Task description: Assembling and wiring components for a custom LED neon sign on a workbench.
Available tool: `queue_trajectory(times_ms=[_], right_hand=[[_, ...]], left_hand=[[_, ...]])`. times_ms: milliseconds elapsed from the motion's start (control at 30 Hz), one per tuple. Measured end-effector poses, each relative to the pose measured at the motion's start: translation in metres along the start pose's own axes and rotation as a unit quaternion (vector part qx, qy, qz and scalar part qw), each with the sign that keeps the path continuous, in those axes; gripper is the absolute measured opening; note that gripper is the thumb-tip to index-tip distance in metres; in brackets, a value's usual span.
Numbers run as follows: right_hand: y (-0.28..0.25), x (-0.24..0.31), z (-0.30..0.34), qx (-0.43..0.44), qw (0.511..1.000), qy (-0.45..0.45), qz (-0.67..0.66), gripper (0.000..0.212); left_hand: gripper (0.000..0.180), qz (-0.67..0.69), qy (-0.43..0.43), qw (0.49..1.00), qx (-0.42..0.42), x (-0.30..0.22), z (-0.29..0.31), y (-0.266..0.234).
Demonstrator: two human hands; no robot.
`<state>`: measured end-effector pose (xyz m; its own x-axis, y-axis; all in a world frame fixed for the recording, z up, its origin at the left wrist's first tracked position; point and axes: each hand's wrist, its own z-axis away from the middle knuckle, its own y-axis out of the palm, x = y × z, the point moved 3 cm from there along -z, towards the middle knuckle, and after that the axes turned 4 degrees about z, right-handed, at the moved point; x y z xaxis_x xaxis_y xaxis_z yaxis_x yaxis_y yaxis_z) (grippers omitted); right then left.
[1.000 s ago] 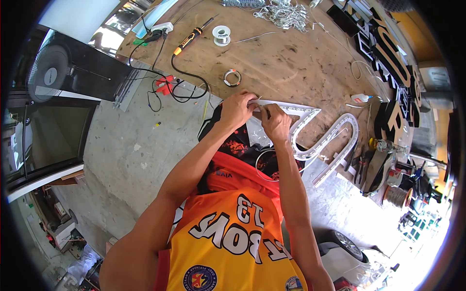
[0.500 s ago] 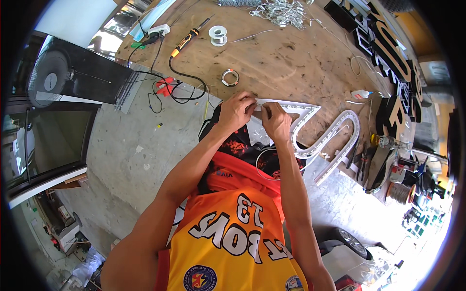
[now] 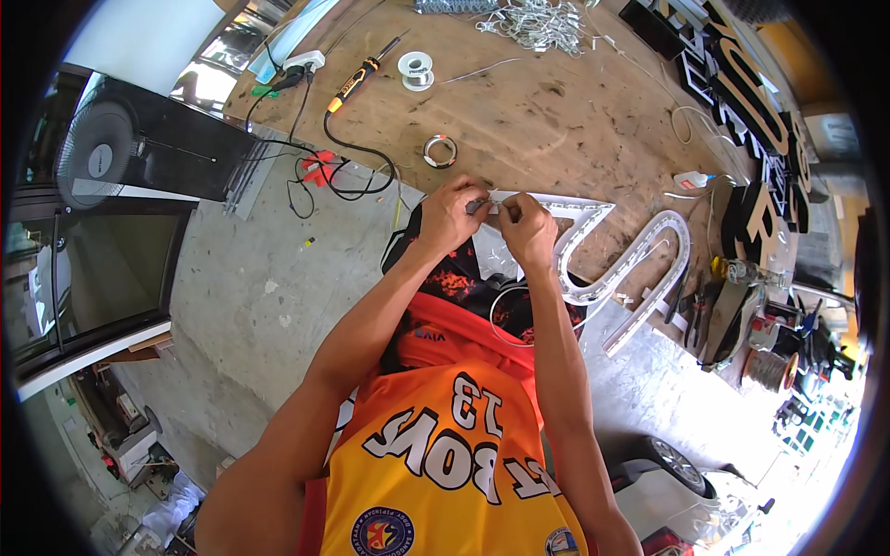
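A white curved sign piece (image 3: 683, 243), lined with a strip of small lights, lies at the table's near edge and partly over my lap. At its left end my left hand (image 3: 449, 215) is closed in a pinch, with a small dark bit showing at the fingertips. Close beside it, my right hand (image 3: 530, 233) pinches at the piece's upper strip, thumb and fingers pressed together. What exactly either hand grips is too small and covered to make out. A thin white wire (image 3: 494, 318) loops below my right wrist over my lap.
On the wooden table (image 3: 538, 120) lie a soldering iron (image 3: 352, 85), a solder spool (image 3: 416, 71), a small wire coil (image 3: 439, 150) and a heap of light modules (image 3: 538, 26). Black cut letters (image 3: 742, 102) and pliers (image 3: 695, 310) are on the right. A fan (image 3: 97, 159) stands left.
Both hands stay at the same spot with only slight finger movement. A small dark bit shows more clearly at my left fingertips.
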<state>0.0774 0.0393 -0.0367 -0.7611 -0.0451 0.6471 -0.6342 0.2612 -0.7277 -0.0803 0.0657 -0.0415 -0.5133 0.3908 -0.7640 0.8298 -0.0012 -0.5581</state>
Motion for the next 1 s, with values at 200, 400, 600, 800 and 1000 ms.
queue_trajectory(times_ms=[200,400,600,800,1000], right_hand=[[-0.001,-0.003,0.001,0.023,1.0,0.001,-0.016,0.009],[-0.006,-0.016,0.007,0.047,0.994,-0.005,-0.097,0.017],[-0.007,-0.009,0.01,0.031,0.997,0.008,-0.066,0.02],[-0.004,-0.009,0.012,0.008,0.999,-0.027,-0.039,0.016],[-0.002,-0.004,0.015,-0.033,0.994,-0.1,0.008,0.013]], left_hand=[[0.015,-0.002,-0.03,1.0,0.007,0.003,-0.003,0.002],[0.018,0.011,-0.036,0.999,0.03,0.004,-0.007,0.001],[0.019,0.021,-0.037,0.998,0.046,0.006,-0.011,0.0],[0.019,0.014,-0.046,0.996,0.07,0.01,-0.015,0.0],[0.019,0.007,-0.056,0.996,0.07,0.009,-0.015,-0.001]])
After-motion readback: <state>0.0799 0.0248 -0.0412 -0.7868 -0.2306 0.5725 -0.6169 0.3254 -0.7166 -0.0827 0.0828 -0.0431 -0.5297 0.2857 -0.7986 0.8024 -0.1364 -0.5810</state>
